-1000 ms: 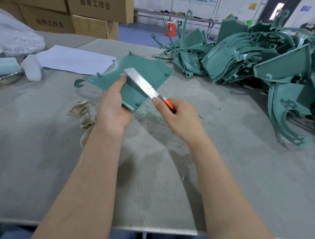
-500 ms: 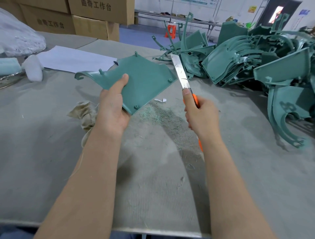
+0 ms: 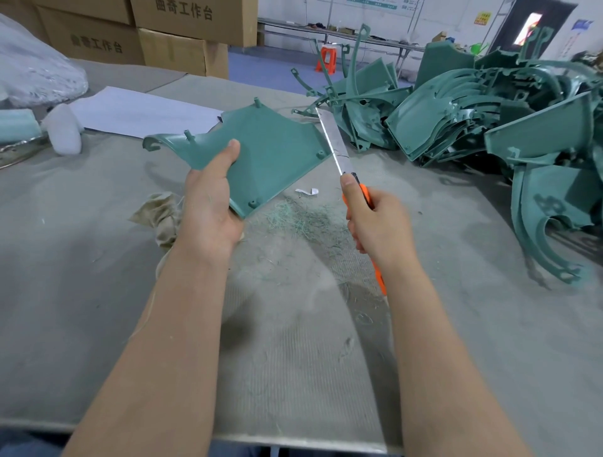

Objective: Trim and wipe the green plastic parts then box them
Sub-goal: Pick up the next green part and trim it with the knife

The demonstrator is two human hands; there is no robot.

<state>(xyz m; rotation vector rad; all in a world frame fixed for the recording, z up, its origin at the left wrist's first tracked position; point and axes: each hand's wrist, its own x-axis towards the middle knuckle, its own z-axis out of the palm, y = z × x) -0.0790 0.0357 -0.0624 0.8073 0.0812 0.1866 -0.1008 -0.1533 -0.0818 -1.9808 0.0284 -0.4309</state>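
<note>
On the table (image 3: 81, 277), the rag (image 3: 160, 212) lies left of the shavings (image 3: 303, 218), the paper sheet (image 3: 137, 111) behind them, the heap of plastic parts (image 3: 473, 114) at right, cartons (image 3: 182, 36) beyond.

Printed matter, as I read it from my seat:
- Top box (image 3: 192, 19), front face: 曲奇工作台 in dark characters.
- Lower box (image 3: 91, 42), down to its left: the same five characters, 曲奇工作台.
- Yellow sign (image 3: 483, 18), blue sign (image 3: 582, 24) and green banner (image 3: 375, 4) at the back: lettered, but too small for me to read.
</note>
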